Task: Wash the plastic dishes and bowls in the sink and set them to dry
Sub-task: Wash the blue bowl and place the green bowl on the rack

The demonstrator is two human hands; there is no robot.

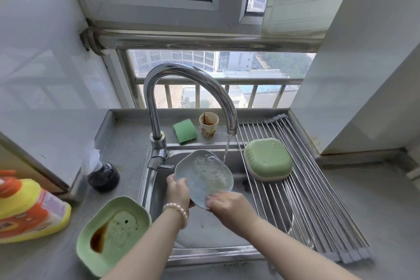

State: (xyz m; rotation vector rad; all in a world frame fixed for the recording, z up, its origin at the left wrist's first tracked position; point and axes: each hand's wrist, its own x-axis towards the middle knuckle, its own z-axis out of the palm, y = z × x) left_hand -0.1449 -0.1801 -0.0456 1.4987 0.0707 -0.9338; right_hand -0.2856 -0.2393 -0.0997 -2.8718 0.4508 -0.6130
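A pale blue plastic plate [202,173] is tilted over the steel sink [145,188], with water from the tap [227,107] splashing on its upper face. My left hand [178,191] grips its left rim. At its lower edge my right hand [229,207] holds the plate with curled fingers. A green plastic bowl [268,159] lies upside down on the metal roll-up drying rack [318,207] over the sink's right side. A green dish [109,234] with brown sauce in it sits on the counter left of the sink.
A green sponge [184,130] and a stained paper cup [208,124] stand on the ledge behind the sink. A yellow and orange detergent bottle [29,209] lies at far left, near a small dark jar [103,176]. A wall corner rises at right.
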